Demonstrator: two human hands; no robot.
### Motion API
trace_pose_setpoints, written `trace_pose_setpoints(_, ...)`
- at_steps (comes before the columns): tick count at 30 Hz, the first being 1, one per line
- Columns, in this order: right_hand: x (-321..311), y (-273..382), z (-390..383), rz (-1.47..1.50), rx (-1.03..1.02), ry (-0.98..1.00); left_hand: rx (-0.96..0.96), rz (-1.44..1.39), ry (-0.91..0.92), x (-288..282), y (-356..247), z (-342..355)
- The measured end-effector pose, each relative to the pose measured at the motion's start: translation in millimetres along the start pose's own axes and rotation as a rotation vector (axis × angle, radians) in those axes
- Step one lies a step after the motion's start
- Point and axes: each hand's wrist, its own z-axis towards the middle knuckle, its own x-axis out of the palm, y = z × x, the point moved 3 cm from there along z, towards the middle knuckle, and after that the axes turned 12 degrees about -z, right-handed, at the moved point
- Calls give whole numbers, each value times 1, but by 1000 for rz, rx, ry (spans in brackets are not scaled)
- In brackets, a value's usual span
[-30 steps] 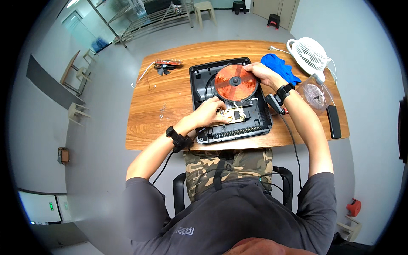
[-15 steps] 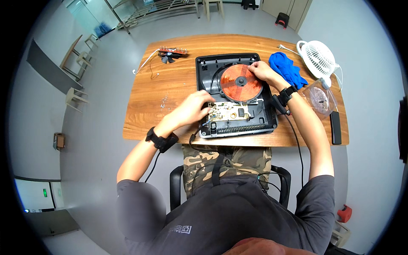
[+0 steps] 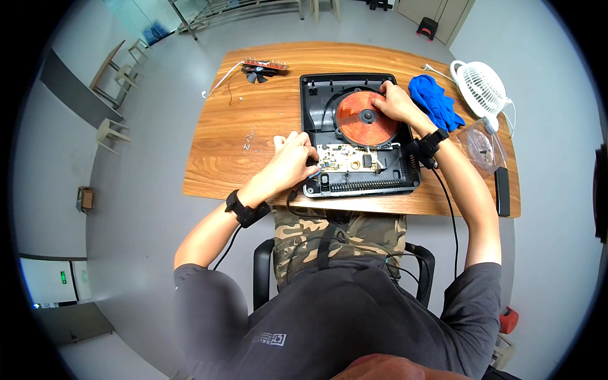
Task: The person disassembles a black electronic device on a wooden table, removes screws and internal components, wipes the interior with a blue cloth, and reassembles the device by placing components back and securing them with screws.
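An opened induction cooker base (image 3: pixel 308 104), a black plastic tray, lies on the table in front of me. Inside it a round copper coil (image 3: pixel 358 130) sits toward the far right, and a pale circuit board (image 3: pixel 339 166) lies on the near side. My right hand (image 3: pixel 399 104) is bent over the coil's far right edge, its thumb on the windings; its other fingertips are partly hidden. At the board's left end, my left hand (image 3: pixel 294 158) is closed with curled fingers by the tray's left wall. Whatever those fingers hold is hidden.
On the far left are a small black fan (image 3: pixel 258 76) and a red strip board (image 3: pixel 269 64). To the right lie a blue cloth (image 3: pixel 434 101), a white fan (image 3: pixel 480 88), a clear bag (image 3: pixel 481 149) and a black bar (image 3: pixel 502 193). Small screws (image 3: pixel 249 140) lie left.
My left fingers have curled in at the board's left end, where they reached over it before. My right thumb has come further onto the coil. The whole view has shifted slightly.
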Motion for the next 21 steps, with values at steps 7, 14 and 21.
trace_pose_setpoints(7,-22,64,-48,-40,-625,-159,51,-24,-82,16,3,5)
trace_pose_setpoints(14,13,122,-75,-200,-884,-4,53,-43,-91,15,0,4)
trace_pose_setpoints(21,29,126,-65,-195,-881,160,113,-57,-27,10,2,1)
